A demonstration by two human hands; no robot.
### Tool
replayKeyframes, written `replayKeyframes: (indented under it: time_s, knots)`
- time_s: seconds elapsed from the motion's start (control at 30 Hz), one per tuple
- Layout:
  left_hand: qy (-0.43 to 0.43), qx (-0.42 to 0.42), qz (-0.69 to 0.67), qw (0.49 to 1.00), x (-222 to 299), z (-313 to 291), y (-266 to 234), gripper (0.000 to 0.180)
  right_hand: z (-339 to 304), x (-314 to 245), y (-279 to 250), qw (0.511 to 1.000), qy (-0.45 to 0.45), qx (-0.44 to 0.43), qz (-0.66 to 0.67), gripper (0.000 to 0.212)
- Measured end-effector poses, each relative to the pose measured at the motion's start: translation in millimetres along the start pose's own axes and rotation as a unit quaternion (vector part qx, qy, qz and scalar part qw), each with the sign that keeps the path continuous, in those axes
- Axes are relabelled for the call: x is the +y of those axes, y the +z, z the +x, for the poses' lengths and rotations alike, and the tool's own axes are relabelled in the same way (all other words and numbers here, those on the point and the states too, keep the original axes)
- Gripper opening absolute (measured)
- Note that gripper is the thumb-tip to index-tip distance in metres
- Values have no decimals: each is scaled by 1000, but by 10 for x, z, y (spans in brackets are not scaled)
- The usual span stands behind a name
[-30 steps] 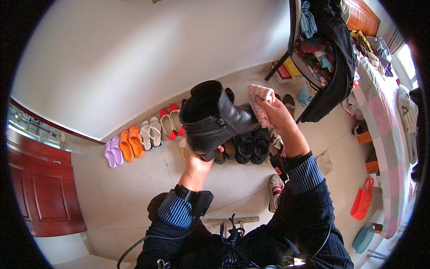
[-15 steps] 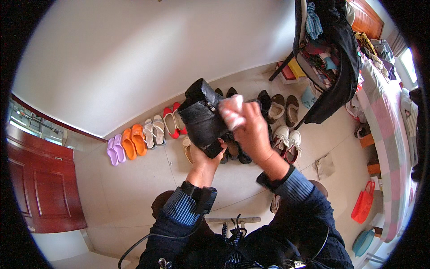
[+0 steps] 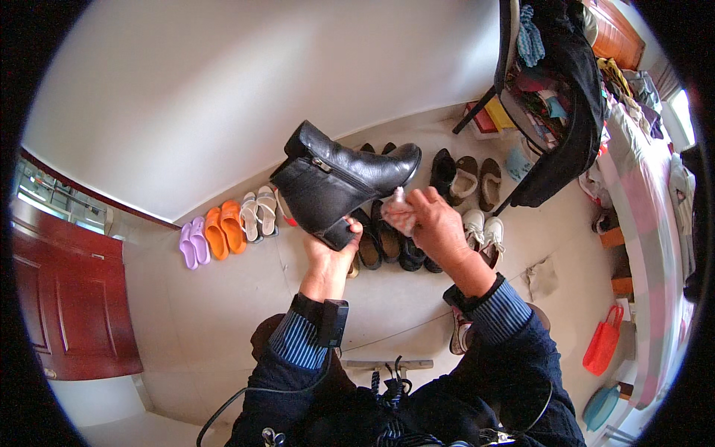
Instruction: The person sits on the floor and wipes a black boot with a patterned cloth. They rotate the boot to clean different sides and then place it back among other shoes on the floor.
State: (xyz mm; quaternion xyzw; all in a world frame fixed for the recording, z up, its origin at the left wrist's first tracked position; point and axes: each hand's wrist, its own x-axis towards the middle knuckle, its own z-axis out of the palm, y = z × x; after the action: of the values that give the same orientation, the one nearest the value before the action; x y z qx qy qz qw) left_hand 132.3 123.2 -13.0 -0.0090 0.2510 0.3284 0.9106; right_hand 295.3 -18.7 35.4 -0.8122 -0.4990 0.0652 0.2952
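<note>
A black leather ankle boot [image 3: 335, 175] with a side zip and block heel is held up above the floor, its toe pointing right. My left hand [image 3: 328, 253] is closed around its heel from below. Just under the boot's toe, my right hand [image 3: 438, 225] grips a crumpled pink-and-white cloth [image 3: 399, 211] between thumb and fingers. The cloth hangs close to the sole, and I cannot tell whether it touches.
Along the wall stand purple slippers [image 3: 194, 243], orange slippers [image 3: 225, 228], white sandals [image 3: 258, 214] and several dark shoes. White sneakers [image 3: 484, 232] sit to the right. A black chair [image 3: 562, 164] piled with clothes, a bed [image 3: 646, 246] and a red bag [image 3: 604, 341] line the right side.
The boot has turned so its toe and zip side now show fully. My right hand with the cloth has moved down and right, from the boot's side to below its toe.
</note>
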Motion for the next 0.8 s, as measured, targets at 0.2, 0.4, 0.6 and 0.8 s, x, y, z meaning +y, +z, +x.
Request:
replayKeyframes:
  time_s: [0.2, 0.4, 0.6, 0.8]
  knots:
    - [-21, 71, 15, 997, -166, -20, 15, 44, 183, -132, -41, 974, -88, 183, 102, 34]
    - [-15, 85, 27, 996, -160, -51, -17, 42, 108, -139, 82, 992, -61, 73, 85, 53]
    - [29, 87, 33, 995, -8, -21, 15, 38, 87, -99, 162, 986, -32, 103, 124, 36]
    - [70, 16, 114, 991, -374, -119, 81, 44, 184, -406, 291, 976, -95, 152, 122, 50]
